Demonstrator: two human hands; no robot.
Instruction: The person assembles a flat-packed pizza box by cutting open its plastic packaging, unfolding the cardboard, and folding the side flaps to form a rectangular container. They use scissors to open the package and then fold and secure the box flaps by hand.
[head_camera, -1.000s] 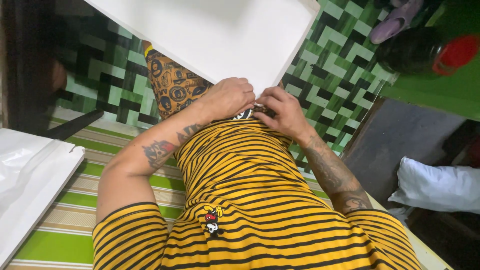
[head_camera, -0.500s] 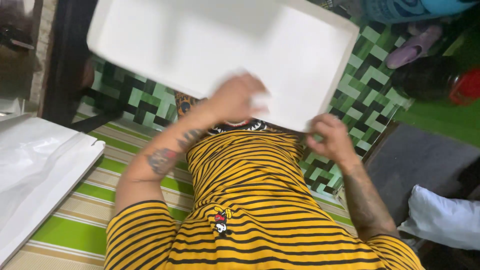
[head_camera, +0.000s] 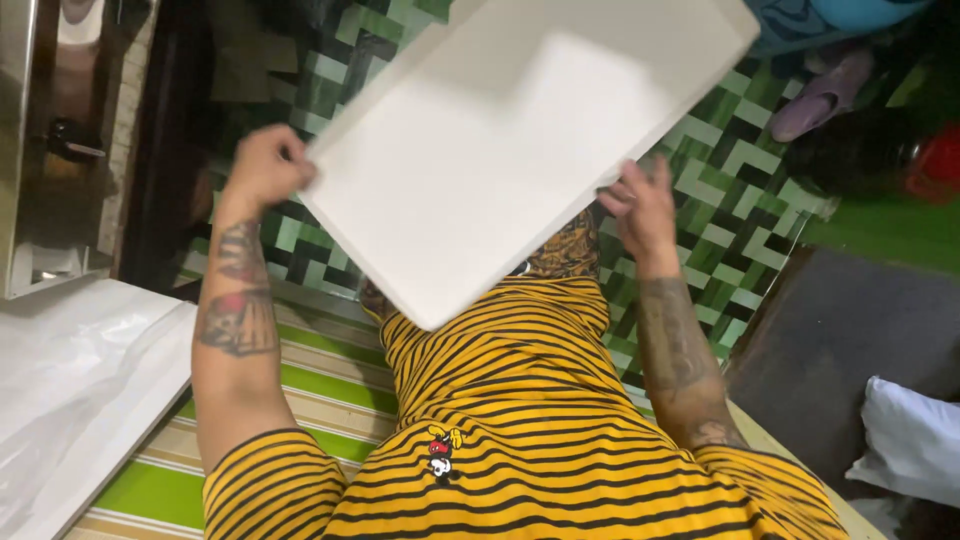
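the person holds a large white board (head_camera: 520, 150) up in front of the body, tilted, with one corner pointing down toward the striped shirt (head_camera: 520, 420). the left hand (head_camera: 265, 165) is closed on the board's left edge, fingers curled over the rim. the right hand (head_camera: 640, 205) grips the right edge lower down, fingers spread along the underside and thumb toward the top face. both forearms are raised and carry tattoos. the board hangs in the air above the lap, hiding part of the patterned shorts (head_camera: 565, 250) and the green tiled floor (head_camera: 740, 190) beyond.

under the person lies a mat (head_camera: 310, 385) with green and cream stripes. at the left edge a white sheet wrapped in clear plastic (head_camera: 70, 400) rests beside the left arm, well apart from the board. at the lower right a white pillow (head_camera: 910, 440) lies on a dark surface. a purple slipper (head_camera: 825, 95) sits on the floor at the upper right, near a red object (head_camera: 935, 160) too blurred to tell.
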